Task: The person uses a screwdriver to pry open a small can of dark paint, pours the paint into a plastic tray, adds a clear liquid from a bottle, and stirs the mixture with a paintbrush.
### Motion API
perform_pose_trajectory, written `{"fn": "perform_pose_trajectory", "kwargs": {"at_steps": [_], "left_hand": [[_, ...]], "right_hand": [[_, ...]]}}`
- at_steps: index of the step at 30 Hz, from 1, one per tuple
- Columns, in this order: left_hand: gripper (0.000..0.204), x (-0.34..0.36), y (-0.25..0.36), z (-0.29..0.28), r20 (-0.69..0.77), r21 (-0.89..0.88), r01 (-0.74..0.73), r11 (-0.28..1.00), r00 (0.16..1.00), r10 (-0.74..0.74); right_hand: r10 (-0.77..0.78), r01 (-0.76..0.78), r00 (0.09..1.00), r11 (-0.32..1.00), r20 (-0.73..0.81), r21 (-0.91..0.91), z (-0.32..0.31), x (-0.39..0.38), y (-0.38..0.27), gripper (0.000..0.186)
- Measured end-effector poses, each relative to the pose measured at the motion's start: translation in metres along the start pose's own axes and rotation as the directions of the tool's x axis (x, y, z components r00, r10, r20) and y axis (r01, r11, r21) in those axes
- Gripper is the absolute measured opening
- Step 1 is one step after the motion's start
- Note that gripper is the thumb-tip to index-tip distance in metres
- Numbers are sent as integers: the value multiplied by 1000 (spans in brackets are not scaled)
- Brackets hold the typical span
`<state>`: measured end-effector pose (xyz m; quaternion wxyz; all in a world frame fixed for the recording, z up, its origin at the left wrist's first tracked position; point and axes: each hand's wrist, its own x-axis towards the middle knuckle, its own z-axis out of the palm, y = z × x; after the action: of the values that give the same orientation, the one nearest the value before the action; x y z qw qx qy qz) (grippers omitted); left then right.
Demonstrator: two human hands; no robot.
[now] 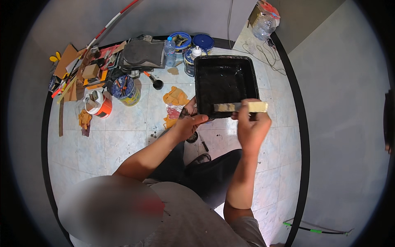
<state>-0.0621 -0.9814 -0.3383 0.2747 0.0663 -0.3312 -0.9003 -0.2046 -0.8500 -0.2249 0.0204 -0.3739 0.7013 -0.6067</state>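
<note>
My left hand (pixel 190 123) grips a deep black plastic tray (pixel 226 78) at its near left corner. The thumb lies over the rim and the other fingers go beneath. Dark wet-looking smears coat the tray's inside. Over the tray's near right edge, my right hand (pixel 253 125) is closed on a flat pale-yellow strip-like tool (pixel 258 107). One end sticks out to the right of the fingers; the other, stained dark, reaches left across the tray's near wall. Its exact kind cannot be made out.
Yellow rags (pixel 175 96), a black ladle-like scoop (pixel 157 84) and an orange-and-white bucket (pixel 98 105) lie or stand on the tiled floor (pixel 123 144). Paint tubs (pixel 125 90), a water bottle (pixel 169 51) and cluttered tools line the far wall. A cable (pixel 269 57) runs at far right.
</note>
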Motion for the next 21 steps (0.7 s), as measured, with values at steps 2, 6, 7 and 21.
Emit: {"fn": "perform_pose_trajectory", "kwargs": {"at_steps": [2, 6, 7, 21], "left_hand": [[83, 0, 0, -4, 7, 21, 20, 1000, 1000, -20], [84, -1, 0, -8, -2, -21, 8, 1000, 1000, -8], [83, -4, -2, -6, -11, 30, 9, 1000, 1000, -9], [84, -3, 6, 1, -1, 80, -12, 997, 1000, 12]], "right_hand": [[-17, 17, 1000, 997, -11, -73, 16, 4, -2, 14], [43, -45, 997, 999, -60, -19, 1, 6, -1, 16], [35, -36, 997, 999, -66, -6, 4, 2, -2, 13], [17, -23, 997, 997, -81, -69, 2, 10, -12, 10]]}}
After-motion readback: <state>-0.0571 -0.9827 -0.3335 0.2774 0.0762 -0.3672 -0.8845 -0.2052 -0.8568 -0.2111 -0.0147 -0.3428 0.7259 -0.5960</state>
